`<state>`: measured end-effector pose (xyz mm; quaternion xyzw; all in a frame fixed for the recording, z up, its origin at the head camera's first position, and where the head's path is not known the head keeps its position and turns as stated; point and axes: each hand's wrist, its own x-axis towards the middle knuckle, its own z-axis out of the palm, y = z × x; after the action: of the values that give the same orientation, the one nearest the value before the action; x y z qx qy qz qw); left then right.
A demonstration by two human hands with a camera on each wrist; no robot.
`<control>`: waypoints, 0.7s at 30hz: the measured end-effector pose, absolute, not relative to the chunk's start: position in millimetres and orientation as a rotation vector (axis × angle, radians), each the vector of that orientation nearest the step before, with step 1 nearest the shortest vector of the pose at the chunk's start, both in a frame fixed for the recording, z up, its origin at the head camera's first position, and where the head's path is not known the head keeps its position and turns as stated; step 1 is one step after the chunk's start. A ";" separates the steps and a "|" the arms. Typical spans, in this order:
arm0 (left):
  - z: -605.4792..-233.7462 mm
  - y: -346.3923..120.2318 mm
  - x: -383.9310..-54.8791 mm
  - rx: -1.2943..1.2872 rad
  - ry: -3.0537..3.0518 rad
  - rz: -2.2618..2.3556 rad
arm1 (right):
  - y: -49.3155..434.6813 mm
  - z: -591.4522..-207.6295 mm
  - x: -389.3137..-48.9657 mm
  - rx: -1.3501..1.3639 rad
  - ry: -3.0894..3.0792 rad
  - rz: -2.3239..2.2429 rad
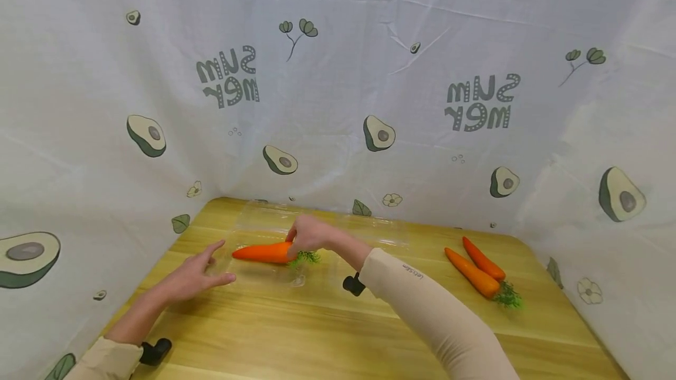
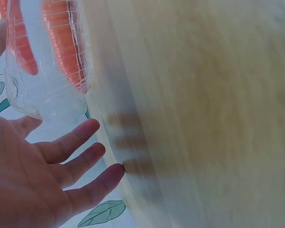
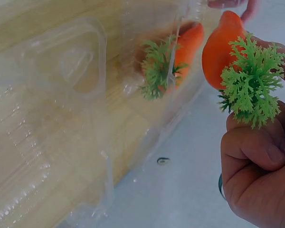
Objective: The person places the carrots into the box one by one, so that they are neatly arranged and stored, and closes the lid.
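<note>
My right hand [image 1: 308, 234] pinches an orange toy carrot [image 1: 261, 253] near its leafy green end, over a clear plastic clamshell box [image 2: 50, 104]. The carrot lies level, its tip toward my left hand. Through the box's clear wall, the right wrist view shows a second carrot [image 3: 187, 45] with green leaves [image 3: 156, 69]; the held carrot mostly covers it in the head view. My left hand [image 1: 192, 277], fingers spread and holding nothing, is beside the box's left end.
Two more carrots, a redder one [image 1: 483, 260] and an orange one [image 1: 472, 273] with green leaves, lie side by side at the table's right. The box's clear lid [image 1: 369, 228] reaches toward the back edge. A printed white curtain [image 1: 327, 104] surrounds the wooden table [image 1: 253, 327].
</note>
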<state>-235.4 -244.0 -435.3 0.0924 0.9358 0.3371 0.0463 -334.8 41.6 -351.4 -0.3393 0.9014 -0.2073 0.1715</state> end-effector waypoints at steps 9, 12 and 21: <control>-433.2 -240.5 -233.3 0.278 2.863 1.015 | 29.0 -365.9 -335.3 -0.932 2.571 -0.522; -432.7 -239.8 -233.9 0.286 2.874 1.014 | 25.3 -370.9 -334.9 -0.931 2.572 -0.483; -433.6 -239.9 -235.4 0.279 2.885 1.006 | 14.3 -388.3 -330.5 -0.931 2.586 -0.297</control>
<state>-235.4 -239.9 -433.6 0.0910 0.9397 0.3275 0.0367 -330.5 14.3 -388.3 -0.3307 0.9188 -0.1056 0.1876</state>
